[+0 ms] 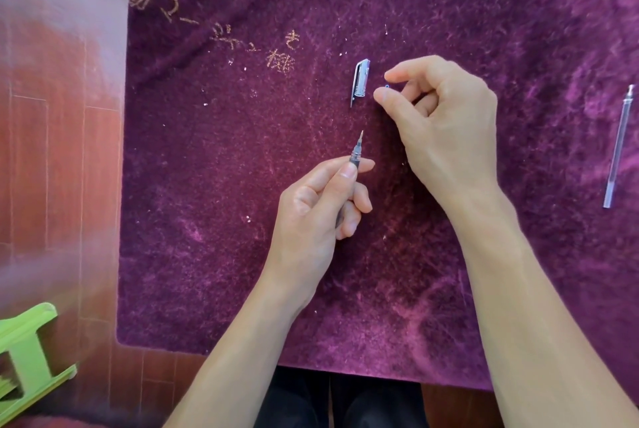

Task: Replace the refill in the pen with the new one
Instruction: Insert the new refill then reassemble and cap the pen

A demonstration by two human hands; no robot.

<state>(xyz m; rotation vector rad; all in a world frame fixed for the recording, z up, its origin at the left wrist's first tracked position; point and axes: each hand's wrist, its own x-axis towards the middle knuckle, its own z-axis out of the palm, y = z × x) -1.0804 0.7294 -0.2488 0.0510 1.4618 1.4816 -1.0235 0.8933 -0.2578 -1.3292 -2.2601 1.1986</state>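
Observation:
My left hand grips a grey pen near its front end, its metal tip pointing up and away from me; most of the barrel is hidden in my fist. The clear pen cap with a metal clip lies on the purple cloth, just above the pen tip. Right of the cap hovers my right hand, thumb and forefinger pinched on a tiny blue piece. A thin clear refill lies far right on the cloth, away from both hands.
The purple cloth bears gold embroidered characters at its upper left. Red wooden floor shows to the left. A green plastic stool stands at the lower left. My dark trousers are below the cloth's near edge.

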